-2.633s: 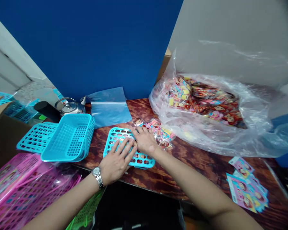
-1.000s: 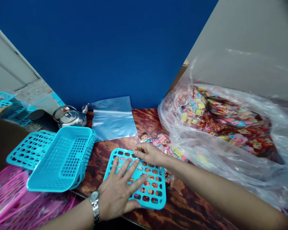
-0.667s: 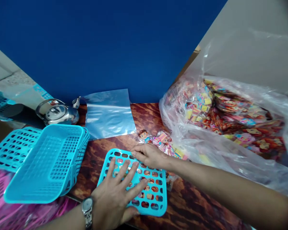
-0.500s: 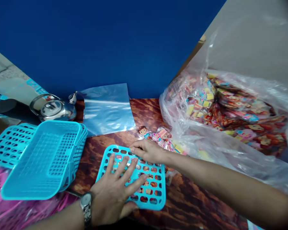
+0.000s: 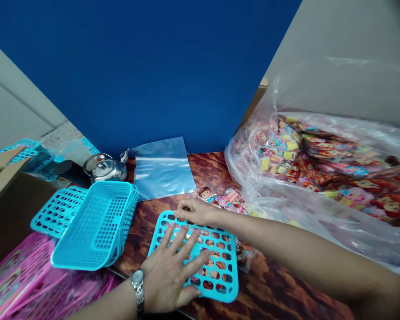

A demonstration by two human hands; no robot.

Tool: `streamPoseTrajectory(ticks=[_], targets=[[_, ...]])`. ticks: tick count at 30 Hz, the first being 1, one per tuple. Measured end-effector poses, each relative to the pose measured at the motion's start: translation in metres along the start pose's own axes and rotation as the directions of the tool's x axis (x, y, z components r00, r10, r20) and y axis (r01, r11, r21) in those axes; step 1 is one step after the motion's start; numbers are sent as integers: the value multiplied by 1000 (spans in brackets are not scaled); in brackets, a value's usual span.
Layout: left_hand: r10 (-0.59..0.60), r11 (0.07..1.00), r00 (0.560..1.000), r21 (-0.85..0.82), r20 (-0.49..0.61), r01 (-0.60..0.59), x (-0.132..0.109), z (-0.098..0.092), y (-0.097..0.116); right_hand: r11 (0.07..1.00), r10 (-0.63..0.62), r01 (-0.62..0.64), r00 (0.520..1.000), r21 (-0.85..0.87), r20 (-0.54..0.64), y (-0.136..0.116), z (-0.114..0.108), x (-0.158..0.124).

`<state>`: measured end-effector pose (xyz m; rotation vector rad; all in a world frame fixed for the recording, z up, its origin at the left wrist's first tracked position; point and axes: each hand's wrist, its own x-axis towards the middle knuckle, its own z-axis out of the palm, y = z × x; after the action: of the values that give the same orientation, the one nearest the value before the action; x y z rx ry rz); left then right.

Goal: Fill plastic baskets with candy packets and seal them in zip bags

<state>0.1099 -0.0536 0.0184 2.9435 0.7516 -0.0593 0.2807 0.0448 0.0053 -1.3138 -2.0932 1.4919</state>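
A light blue plastic basket lid (image 5: pixel 225 269) with rows of slots lies before me on the table, and printed packets show through its holes. My left hand (image 5: pixel 173 271), with a metal watch on its wrist, rests flat on the lid with fingers spread. At the lid's far edge my right hand (image 5: pixel 196 211) is closed, its thumb and curled fingers on the rim; the fingertips are partly hidden. Just beyond the right hand lie small wrapped cartoon-print packets (image 5: pixel 231 199).
Stacked blue baskets (image 5: pixel 96 226) stand left beside another slotted lid (image 5: pixel 60 211). Pink baskets (image 5: pixel 36 284) and a cardboard box (image 5: pixel 16 209) are at far left. Behind are a kettle (image 5: pixel 108 169) and a clear plastic bag (image 5: pixel 163 169). A large bag of packets (image 5: pixel 320 160) fills the right.
The view has shifted, so things appear further right and lower. My right hand has moved slightly left along the lid's far edge, its fingers more curled. The left hand stays flat on the lid.
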Motion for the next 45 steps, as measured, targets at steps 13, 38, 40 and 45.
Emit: streamPoseTrajectory(ticks=[13,38,40,45], targets=[[16,998,1000,-58,19,-15,3,-3,-4,992,-34,46,995,-122,97,-2,-4,4],[9,1000,1000,-11,-16,-9,4,-7,-2,995,14,-21,997,98,71,-5,12,36],[5,1000,1000,5,-20,-5,4,-9,-1,983,14,-21,999,181,36,0,5,32],[16,1000,999,14,-50,-15,4,-8,0,993,17,7,981,119,-195,24,-28,-19]])
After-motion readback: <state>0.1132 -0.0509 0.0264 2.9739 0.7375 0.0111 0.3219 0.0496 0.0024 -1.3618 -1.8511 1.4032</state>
